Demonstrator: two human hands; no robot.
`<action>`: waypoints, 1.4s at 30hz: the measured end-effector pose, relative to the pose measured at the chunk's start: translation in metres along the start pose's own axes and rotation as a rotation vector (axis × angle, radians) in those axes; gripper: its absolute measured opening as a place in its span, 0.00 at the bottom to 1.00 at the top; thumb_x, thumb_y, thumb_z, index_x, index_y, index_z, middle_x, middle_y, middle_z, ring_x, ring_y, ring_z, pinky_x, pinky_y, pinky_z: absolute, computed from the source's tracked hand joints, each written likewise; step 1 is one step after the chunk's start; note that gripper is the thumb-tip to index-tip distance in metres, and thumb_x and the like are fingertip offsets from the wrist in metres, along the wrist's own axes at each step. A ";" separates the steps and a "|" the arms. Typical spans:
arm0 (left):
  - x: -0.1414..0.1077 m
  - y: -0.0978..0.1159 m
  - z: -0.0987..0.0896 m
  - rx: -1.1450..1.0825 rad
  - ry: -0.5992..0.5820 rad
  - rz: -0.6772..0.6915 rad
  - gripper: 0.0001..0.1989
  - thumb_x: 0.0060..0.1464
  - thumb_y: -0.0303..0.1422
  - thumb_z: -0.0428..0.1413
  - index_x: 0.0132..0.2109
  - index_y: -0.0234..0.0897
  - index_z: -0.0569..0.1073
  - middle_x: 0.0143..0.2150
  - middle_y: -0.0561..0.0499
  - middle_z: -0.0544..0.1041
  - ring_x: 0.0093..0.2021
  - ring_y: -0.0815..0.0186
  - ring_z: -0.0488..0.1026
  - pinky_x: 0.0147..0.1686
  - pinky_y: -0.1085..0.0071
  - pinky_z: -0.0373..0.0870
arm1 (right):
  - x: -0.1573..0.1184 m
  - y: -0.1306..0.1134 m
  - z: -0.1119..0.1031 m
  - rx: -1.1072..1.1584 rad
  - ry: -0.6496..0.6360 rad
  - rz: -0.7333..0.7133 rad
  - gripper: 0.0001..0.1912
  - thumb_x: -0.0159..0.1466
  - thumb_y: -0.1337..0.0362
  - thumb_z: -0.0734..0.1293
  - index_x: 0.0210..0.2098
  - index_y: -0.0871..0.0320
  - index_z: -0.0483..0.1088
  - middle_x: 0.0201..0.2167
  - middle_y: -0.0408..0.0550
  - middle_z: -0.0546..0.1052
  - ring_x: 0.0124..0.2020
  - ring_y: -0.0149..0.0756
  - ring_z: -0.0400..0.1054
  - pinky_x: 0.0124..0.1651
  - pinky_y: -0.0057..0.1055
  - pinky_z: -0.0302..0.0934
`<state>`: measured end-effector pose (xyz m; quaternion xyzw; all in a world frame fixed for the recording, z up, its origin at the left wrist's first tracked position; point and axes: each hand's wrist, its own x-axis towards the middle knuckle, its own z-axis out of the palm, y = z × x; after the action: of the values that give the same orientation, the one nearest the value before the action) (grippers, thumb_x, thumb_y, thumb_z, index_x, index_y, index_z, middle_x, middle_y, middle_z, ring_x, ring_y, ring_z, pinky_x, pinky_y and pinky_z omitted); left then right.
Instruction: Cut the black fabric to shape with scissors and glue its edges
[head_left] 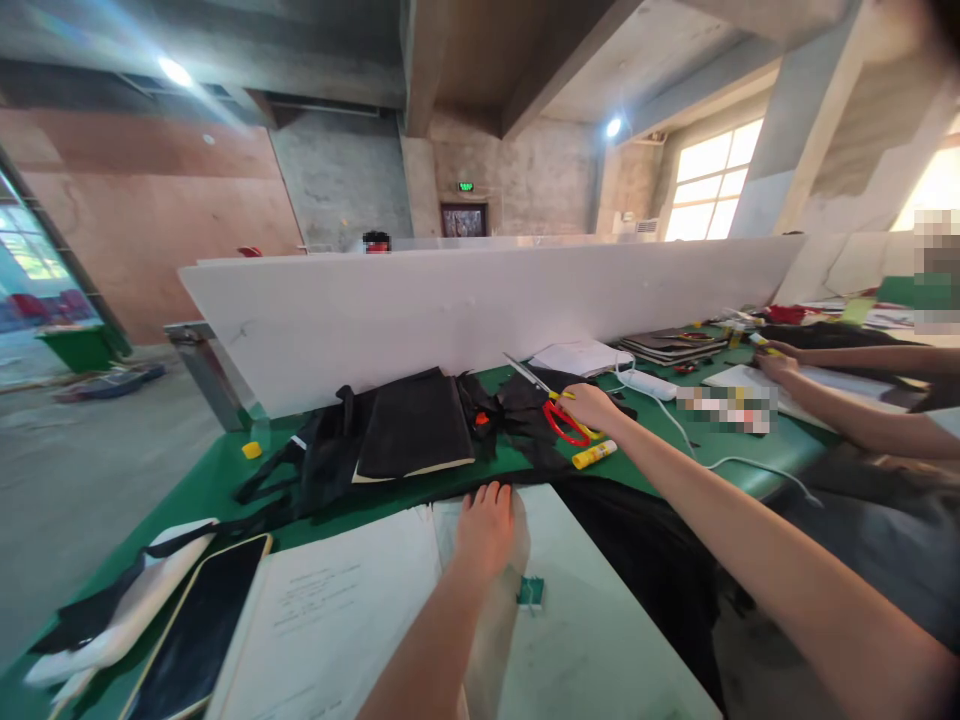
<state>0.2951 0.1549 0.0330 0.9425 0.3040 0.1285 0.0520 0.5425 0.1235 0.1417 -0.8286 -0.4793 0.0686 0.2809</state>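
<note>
My left hand (486, 525) lies with its fingers over the top edge of an open book (337, 600), near the middle fold. On the right-hand page is a small dark green square (531, 592) with pale threads. Farther out, my right hand (592, 408) grips a pair of scissors (566, 425) with red and yellow handles, the blades pointing away to the upper left. A yellow glue stick (594, 455) lies just below that hand. Black fabric scraps (517, 415) are spread beside the blades.
A black-covered book (416, 425) lies behind the open one on the green table (187, 480). A dark tablet-like panel (199, 630) is at left. A white partition (480, 310) runs along the back. At right, a co-worker's hands (780, 360) hold a glue stick near a white power strip (649, 384).
</note>
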 end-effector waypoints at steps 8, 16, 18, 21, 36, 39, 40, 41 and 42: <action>0.001 0.008 -0.015 -0.942 0.062 0.148 0.19 0.59 0.43 0.42 0.48 0.38 0.69 0.50 0.47 0.72 0.52 0.62 0.66 0.53 0.64 0.61 | -0.111 -0.020 0.021 0.557 -0.006 -0.009 0.18 0.58 0.64 0.51 0.39 0.61 0.68 0.36 0.51 0.76 0.34 0.36 0.73 0.32 0.29 0.67; 0.001 -0.002 -0.004 -1.492 -0.118 -0.178 0.18 0.50 0.48 0.51 0.34 0.37 0.62 0.22 0.54 0.71 0.23 0.66 0.72 0.28 0.67 0.70 | -0.132 0.021 0.048 0.358 0.335 -0.049 0.19 0.62 0.61 0.54 0.50 0.58 0.64 0.50 0.53 0.69 0.55 0.39 0.60 0.57 0.39 0.53; 0.002 -0.005 -0.003 -1.505 -0.117 -0.231 0.18 0.50 0.48 0.52 0.33 0.37 0.61 0.23 0.55 0.71 0.23 0.66 0.73 0.26 0.68 0.70 | -0.140 0.055 0.044 -0.100 0.427 -0.001 0.22 0.60 0.68 0.54 0.53 0.60 0.60 0.53 0.55 0.65 0.58 0.41 0.54 0.60 0.44 0.46; 0.003 -0.006 -0.004 -1.566 -0.090 -0.242 0.18 0.49 0.48 0.53 0.34 0.37 0.62 0.24 0.56 0.71 0.25 0.66 0.74 0.28 0.67 0.71 | -0.148 0.094 0.040 -0.305 0.292 0.005 0.25 0.56 0.77 0.54 0.52 0.60 0.62 0.52 0.54 0.67 0.58 0.42 0.54 0.61 0.51 0.37; 0.009 -0.008 -0.009 -1.862 0.068 -0.186 0.15 0.50 0.43 0.56 0.34 0.37 0.63 0.25 0.57 0.66 0.26 0.73 0.69 0.33 0.70 0.71 | -0.027 0.052 -0.014 -0.197 0.253 -0.088 0.27 0.53 0.57 0.68 0.50 0.59 0.62 0.35 0.46 0.75 0.35 0.34 0.69 0.35 0.27 0.58; 0.010 -0.009 -0.008 -1.864 0.050 -0.180 0.14 0.52 0.43 0.54 0.35 0.37 0.63 0.26 0.57 0.67 0.26 0.73 0.68 0.33 0.70 0.71 | -0.007 0.038 -0.006 -0.181 0.312 -0.082 0.26 0.53 0.59 0.68 0.49 0.59 0.62 0.35 0.45 0.75 0.36 0.33 0.69 0.37 0.26 0.57; 0.010 -0.009 -0.008 -1.869 0.044 -0.177 0.13 0.52 0.42 0.54 0.35 0.37 0.63 0.26 0.57 0.67 0.27 0.72 0.69 0.33 0.70 0.71 | -0.002 0.036 -0.002 -0.180 0.318 -0.080 0.25 0.52 0.60 0.68 0.48 0.59 0.62 0.34 0.45 0.75 0.36 0.32 0.69 0.37 0.26 0.57; 0.010 -0.009 -0.008 -1.876 0.039 -0.172 0.13 0.52 0.42 0.54 0.35 0.37 0.63 0.27 0.57 0.67 0.27 0.72 0.69 0.33 0.70 0.71 | 0.002 0.034 0.003 -0.182 0.317 -0.075 0.24 0.52 0.61 0.68 0.48 0.58 0.63 0.33 0.44 0.75 0.36 0.32 0.69 0.37 0.25 0.57; 0.010 -0.009 -0.008 -1.884 0.037 -0.167 0.13 0.52 0.42 0.54 0.35 0.37 0.63 0.27 0.57 0.67 0.27 0.72 0.69 0.32 0.70 0.71 | 0.004 0.035 0.010 -0.187 0.311 -0.067 0.23 0.51 0.62 0.69 0.46 0.58 0.64 0.33 0.44 0.75 0.36 0.32 0.69 0.36 0.25 0.56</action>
<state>0.2956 0.1684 0.0415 0.4855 0.1425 0.3318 0.7962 0.5670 0.1175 0.1159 -0.8353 -0.4616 -0.1146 0.2757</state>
